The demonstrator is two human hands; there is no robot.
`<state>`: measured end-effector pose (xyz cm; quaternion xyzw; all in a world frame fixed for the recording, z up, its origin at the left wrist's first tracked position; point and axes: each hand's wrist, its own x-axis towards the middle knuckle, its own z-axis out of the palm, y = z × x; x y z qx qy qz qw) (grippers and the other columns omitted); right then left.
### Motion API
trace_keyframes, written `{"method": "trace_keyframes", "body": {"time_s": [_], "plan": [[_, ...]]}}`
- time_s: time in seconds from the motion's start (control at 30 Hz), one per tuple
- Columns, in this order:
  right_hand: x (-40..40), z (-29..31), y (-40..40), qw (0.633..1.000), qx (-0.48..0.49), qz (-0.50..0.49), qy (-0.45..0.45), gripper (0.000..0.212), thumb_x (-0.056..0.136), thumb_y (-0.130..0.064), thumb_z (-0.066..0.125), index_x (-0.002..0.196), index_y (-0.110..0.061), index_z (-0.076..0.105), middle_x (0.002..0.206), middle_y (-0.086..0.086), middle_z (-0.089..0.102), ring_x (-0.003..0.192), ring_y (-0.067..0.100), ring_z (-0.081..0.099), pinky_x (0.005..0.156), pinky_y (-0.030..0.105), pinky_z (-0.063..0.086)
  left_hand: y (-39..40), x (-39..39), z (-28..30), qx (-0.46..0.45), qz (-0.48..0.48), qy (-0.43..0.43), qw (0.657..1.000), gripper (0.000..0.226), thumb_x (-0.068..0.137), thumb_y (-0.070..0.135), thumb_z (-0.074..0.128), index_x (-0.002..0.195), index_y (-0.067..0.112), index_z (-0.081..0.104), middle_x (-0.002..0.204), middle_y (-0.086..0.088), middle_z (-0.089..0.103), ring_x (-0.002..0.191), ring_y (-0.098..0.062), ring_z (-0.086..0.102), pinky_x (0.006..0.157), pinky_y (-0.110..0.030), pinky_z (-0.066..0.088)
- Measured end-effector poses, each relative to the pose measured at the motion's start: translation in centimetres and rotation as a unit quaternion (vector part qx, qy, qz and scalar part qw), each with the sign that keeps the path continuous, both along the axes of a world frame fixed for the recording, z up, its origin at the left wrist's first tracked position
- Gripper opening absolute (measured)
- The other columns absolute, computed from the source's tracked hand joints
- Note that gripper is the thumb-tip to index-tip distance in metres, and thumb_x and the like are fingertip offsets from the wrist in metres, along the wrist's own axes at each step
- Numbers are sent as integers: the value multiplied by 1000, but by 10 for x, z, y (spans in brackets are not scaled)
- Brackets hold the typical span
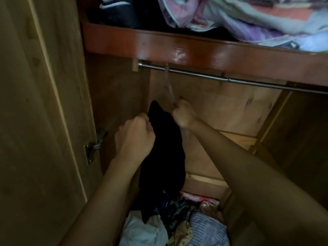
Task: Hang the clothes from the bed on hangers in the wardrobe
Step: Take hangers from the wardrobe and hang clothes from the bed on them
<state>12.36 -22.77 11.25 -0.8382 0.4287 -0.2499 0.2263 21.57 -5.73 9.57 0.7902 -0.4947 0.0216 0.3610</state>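
A black garment hangs inside the wardrobe on a pale, see-through hanger whose hook sits on the metal rail. My left hand grips the garment's left edge near its top. My right hand is blurred and curls round the hanger's right arm beside the garment. The lower end of the garment drops to a pile of clothes below.
A reddish wooden shelf above the rail holds crumpled bedding and clothes. The open wardrobe door stands at left with a metal hinge. Mixed clothes lie heaped on the wardrobe floor. The rail to the right carries nothing.
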Motion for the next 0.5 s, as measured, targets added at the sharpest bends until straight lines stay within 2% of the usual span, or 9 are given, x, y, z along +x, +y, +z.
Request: {"method": "trace_keyframes", "body": {"time_s": [0.07,0.17,0.3,0.4,0.5], "plan": [[-22,-7,1,999,-33,-7,39,33,74,-28,34,92,-9,54,103,19,65,90,36,64,82,46,55,-1,-9,2,-12,-12,1,1000,16,99,27,46,108,28,59,88,4,63,87,-24,62,73,-36,47],[-57,-5,26,991,-87,-35,95,14,90,-19,42,96,-11,51,107,19,65,95,37,64,80,38,52,-4,-24,1,7,-33,7,999,19,99,29,46,112,29,59,101,-2,66,100,-32,62,84,-42,50],[-106,-14,44,959,-180,-43,214,19,96,-15,45,109,-5,55,107,19,68,96,38,64,66,32,35,-16,-44,-11,30,-61,18,998,28,98,29,46,123,25,57,117,-7,65,110,-35,60,91,-43,50],[-144,-21,54,947,-201,-41,248,20,94,-11,46,112,-6,53,103,17,68,91,39,65,63,32,33,-24,-67,-22,68,-113,41,990,48,100,29,48,146,20,38,140,-9,51,130,-32,47,104,-42,43],[-185,-23,70,953,-200,-54,222,20,97,-11,44,116,-8,50,97,15,67,84,38,65,61,35,41,-26,-86,-31,44,-158,59,985,58,100,24,51,153,22,28,154,-3,36,143,-25,32,115,-42,31]]}}
